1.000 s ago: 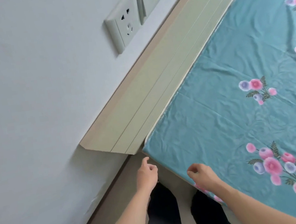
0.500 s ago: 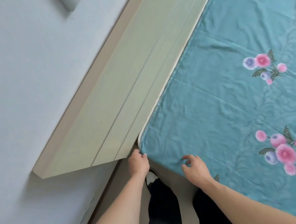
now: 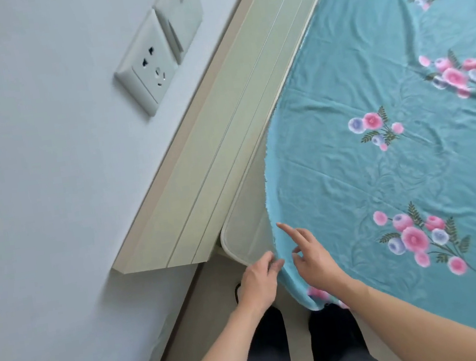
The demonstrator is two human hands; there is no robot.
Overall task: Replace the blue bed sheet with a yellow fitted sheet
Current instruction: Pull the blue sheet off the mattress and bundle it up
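**Listener:** Where is the sheet, and what are the hands doing?

**Operator:** From the head camera I look down at one corner of a bed. The blue bed sheet point(image 3: 384, 174), teal with pink flower sprays, covers most of the mattress point(image 3: 248, 234), but its corner is peeled off, so a pale bare wedge of mattress shows beside the cream headboard point(image 3: 227, 157). The left hand point(image 3: 258, 282) sits at the sheet's loose edge with its fingers curled toward the hem; I cannot tell whether cloth is actually between thumb and fingers. The right hand point(image 3: 313, 258) rests on top of the sheet just beside it, fingers spread wide and relaxed, index finger pointing toward the headboard, gripping nothing.

**Listener:** Is the yellow fitted sheet anywhere?

**Operator:** Not in view. A wall socket point(image 3: 149, 73) and switch plate are on the grey wall above the headboard, and dark trouser legs below.

**Listener:** How would you do this step well?

**Operator:** My judgement: take a firm handful of the freed corner with both hands, then draw the cloth diagonally across the bed, away from the headboard. Pulling low and steadily should free the tucked edge along the headboard without snagging. The stripping has barely begun.
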